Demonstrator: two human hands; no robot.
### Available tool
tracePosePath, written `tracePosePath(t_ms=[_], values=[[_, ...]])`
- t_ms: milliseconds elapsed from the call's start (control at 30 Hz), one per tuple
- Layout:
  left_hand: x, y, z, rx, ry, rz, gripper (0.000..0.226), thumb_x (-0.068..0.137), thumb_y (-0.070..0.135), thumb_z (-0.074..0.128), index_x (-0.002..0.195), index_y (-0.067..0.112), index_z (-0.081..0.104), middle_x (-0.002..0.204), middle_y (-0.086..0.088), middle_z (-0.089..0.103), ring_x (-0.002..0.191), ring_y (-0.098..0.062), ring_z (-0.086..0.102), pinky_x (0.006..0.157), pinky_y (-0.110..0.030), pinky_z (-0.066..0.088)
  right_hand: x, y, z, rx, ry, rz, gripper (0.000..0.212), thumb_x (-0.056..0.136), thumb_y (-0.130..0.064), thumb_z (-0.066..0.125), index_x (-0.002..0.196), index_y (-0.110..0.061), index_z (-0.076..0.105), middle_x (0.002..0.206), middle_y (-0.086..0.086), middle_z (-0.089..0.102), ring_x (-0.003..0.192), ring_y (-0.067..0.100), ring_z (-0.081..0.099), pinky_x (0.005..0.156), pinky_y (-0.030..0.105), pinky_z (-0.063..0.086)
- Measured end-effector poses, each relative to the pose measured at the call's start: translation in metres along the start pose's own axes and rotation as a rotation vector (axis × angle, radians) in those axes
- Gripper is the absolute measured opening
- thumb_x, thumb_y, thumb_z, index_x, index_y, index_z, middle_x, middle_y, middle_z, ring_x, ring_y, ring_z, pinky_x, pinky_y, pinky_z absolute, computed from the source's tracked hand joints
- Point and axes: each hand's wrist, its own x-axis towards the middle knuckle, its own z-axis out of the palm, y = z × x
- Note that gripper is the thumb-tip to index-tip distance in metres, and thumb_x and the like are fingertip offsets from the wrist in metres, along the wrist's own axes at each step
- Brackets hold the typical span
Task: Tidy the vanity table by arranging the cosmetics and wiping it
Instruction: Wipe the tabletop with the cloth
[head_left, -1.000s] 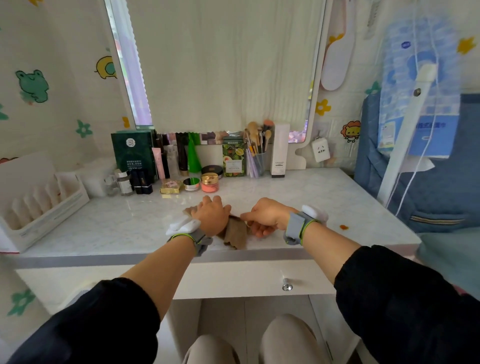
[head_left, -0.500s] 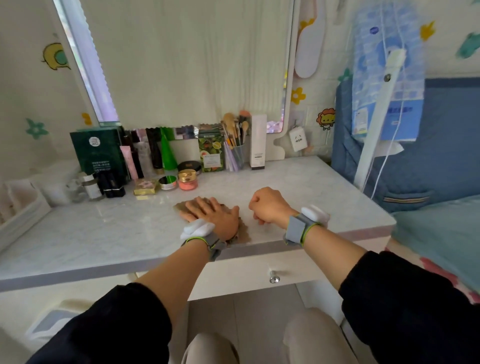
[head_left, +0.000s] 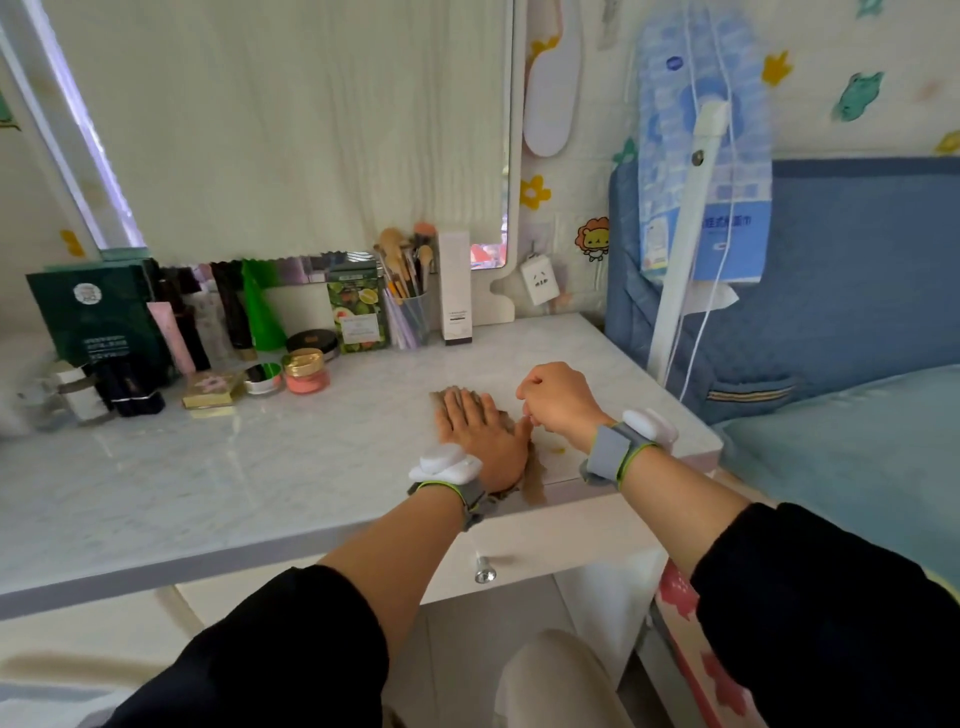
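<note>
head | left hand flat, fingers together, pressing brown fabric cloth | right hand fisted just right of it | cloth: near-right on white marbled vanity table, long axis far-near, near end overhanging edge

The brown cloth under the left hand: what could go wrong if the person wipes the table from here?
1. The brown cloth hangs partly over the front edge of the table; it may slip off if the left hand lifts.
2. A sweep toward the back could knock over the pink jar and the small tin, which stand loose in the front row.
3. The yellow spot beside the cloth might smear.
</note>
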Motion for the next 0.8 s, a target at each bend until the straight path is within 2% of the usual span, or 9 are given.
tracePosePath(t_ms=[33, 100, 233, 467, 633, 700, 767, 800], values=[[0.002, 0.004, -0.001, -0.003, -0.019, 0.042, 0.109, 0.062, 0.060, -0.019, 0.152, 0.005, 0.010, 0.159, -0.022, 0.002, 0.147, -0.039, -0.003, 0.118, -0.051, -0.005, 0.001, 0.004, -0.003, 0.005, 0.021, 0.004, 0.029, 0.086, -0.014, 0.043, 0.092, -0.004, 0.070, 0.096, 0.018, 0.070, 0.091, 0.037, 0.065, 0.081, 0.047, 0.056], [0.007, 0.016, 0.000, 0.009, -0.040, 0.072, 0.100, 0.071, 0.057, -0.016, 0.152, 0.004, 0.009, 0.158, -0.023, 0.001, 0.146, -0.039, -0.003, 0.119, -0.052, -0.005, 0.007, 0.017, -0.012, 0.024, 0.070, 0.014, 0.030, 0.087, -0.012, 0.042, 0.092, -0.004, 0.070, 0.097, 0.017, 0.070, 0.093, 0.037, 0.065, 0.084, 0.046, 0.055], [0.015, 0.033, 0.004, 0.057, -0.042, 0.098, 0.069, 0.099, 0.048, 0.012, 0.152, 0.004, 0.008, 0.159, -0.021, 0.000, 0.147, -0.038, -0.003, 0.119, -0.051, -0.003, 0.011, 0.028, -0.022, 0.064, 0.132, 0.024, 0.029, 0.087, -0.010, 0.042, 0.090, -0.004, 0.070, 0.093, 0.016, 0.070, 0.090, 0.036, 0.064, 0.083, 0.046, 0.054], [0.029, 0.065, 0.005, 0.072, -0.062, 0.137, 0.063, 0.101, 0.039, 0.020, 0.152, 0.004, 0.008, 0.159, -0.020, 0.000, 0.147, -0.036, -0.002, 0.119, -0.049, -0.002, 0.012, 0.044, -0.032, 0.109, 0.161, 0.055, 0.029, 0.086, -0.014, 0.042, 0.086, -0.005, 0.070, 0.082, 0.013, 0.071, 0.086, 0.031, 0.064, 0.084, 0.044, 0.053], [0.022, 0.056, 0.000, 0.081, -0.070, 0.217, 0.060, 0.101, 0.031, 0.024, 0.151, 0.002, 0.009, 0.159, -0.020, 0.002, 0.147, -0.037, -0.001, 0.119, -0.049, 0.000, -0.003, 0.040, -0.030, 0.115, 0.172, 0.050, 0.032, 0.088, -0.014, 0.041, 0.087, -0.006, 0.072, 0.089, 0.012, 0.072, 0.089, 0.031, 0.064, 0.086, 0.042, 0.052], [0.017, 0.046, -0.001, 0.091, -0.085, 0.226, 0.060, 0.101, 0.031, 0.022, 0.151, 0.002, 0.007, 0.159, -0.019, 0.001, 0.148, -0.034, -0.001, 0.120, -0.047, 0.000, -0.012, 0.034, -0.023, 0.090, 0.161, 0.015, 0.030, 0.091, -0.017, 0.043, 0.088, -0.007, 0.072, 0.094, 0.011, 0.071, 0.091, 0.031, 0.063, 0.086, 0.041, 0.052], [0.008, 0.035, 0.001, 0.058, -0.037, 0.186, 0.067, 0.095, 0.040, 0.004, 0.152, 0.003, 0.010, 0.160, -0.017, 0.007, 0.148, -0.032, 0.002, 0.120, -0.042, 0.004, -0.022, 0.027, -0.014, 0.081, 0.141, -0.026, 0.028, 0.092, -0.022, 0.048, 0.087, -0.009, 0.071, 0.095, 0.009, 0.071, 0.091, 0.030, 0.063, 0.083, 0.039, 0.052], [0.004, 0.029, 0.002, 0.034, 0.034, 0.182, 0.080, 0.086, 0.043, -0.005, 0.151, 0.002, 0.018, 0.158, -0.018, 0.015, 0.148, -0.034, 0.009, 0.120, -0.041, 0.010, -0.026, 0.022, -0.009, 0.086, 0.128, -0.047, 0.027, 0.092, -0.024, 0.049, 0.087, -0.010, 0.071, 0.095, 0.009, 0.071, 0.091, 0.029, 0.063, 0.081, 0.036, 0.052]])
